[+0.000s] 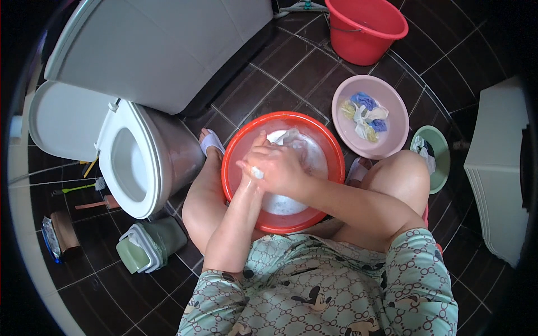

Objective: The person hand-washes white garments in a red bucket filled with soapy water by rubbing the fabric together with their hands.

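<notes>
A red plastic basin [235,193] of soapy water stands on the dark tiled floor between my knees. Over it my left hand [253,163] and my right hand [280,168] are pressed together, squeezing a wet white piece of cloth [290,137] that trails out toward the far side of the basin. A bit of white shows between the fingers of the left hand. How much cloth lies under the foam is hidden.
A pink basin [392,140] with blue, yellow and white small clothes sits right of the red one, a green bowl [443,168] beyond it. A red bucket [364,33] stands at the back, a white toilet [131,162] and a green bin [148,246] at left, a white cabinet [499,168] at right.
</notes>
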Action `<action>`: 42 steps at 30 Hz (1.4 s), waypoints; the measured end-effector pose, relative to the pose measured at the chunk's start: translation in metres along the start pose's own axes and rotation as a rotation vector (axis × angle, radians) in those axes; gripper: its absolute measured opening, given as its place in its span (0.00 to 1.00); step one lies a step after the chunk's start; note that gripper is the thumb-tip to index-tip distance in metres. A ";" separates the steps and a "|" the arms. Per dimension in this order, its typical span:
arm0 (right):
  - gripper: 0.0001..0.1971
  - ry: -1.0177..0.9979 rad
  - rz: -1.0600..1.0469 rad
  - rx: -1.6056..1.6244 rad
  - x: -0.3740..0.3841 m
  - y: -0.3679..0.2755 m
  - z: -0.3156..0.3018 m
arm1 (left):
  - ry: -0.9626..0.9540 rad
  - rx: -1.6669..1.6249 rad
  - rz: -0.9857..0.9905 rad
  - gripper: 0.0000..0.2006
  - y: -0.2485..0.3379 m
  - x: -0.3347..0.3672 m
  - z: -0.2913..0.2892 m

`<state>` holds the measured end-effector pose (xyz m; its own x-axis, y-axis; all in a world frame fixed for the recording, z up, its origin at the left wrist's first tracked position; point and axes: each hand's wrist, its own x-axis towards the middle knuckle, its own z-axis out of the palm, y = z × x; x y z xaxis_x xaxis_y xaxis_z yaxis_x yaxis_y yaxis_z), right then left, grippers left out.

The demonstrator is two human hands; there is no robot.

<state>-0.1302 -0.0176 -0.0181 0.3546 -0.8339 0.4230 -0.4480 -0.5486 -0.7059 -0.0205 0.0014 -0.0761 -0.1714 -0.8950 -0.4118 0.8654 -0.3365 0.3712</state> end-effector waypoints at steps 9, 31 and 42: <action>0.21 -0.037 0.546 0.446 0.034 0.052 -0.014 | 0.146 0.156 -0.162 0.26 0.023 -0.005 0.054; 0.15 0.188 -0.024 -0.153 0.017 0.028 -0.006 | 0.358 0.210 0.003 0.20 -0.012 -0.007 0.062; 0.07 0.038 0.030 -0.122 0.003 0.022 -0.001 | 0.151 0.077 -0.083 0.13 -0.008 -0.001 0.023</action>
<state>-0.1403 -0.0322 -0.0318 0.3088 -0.8506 0.4257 -0.5553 -0.5245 -0.6453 -0.0378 -0.0021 -0.0596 -0.1634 -0.8112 -0.5615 0.8116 -0.4341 0.3909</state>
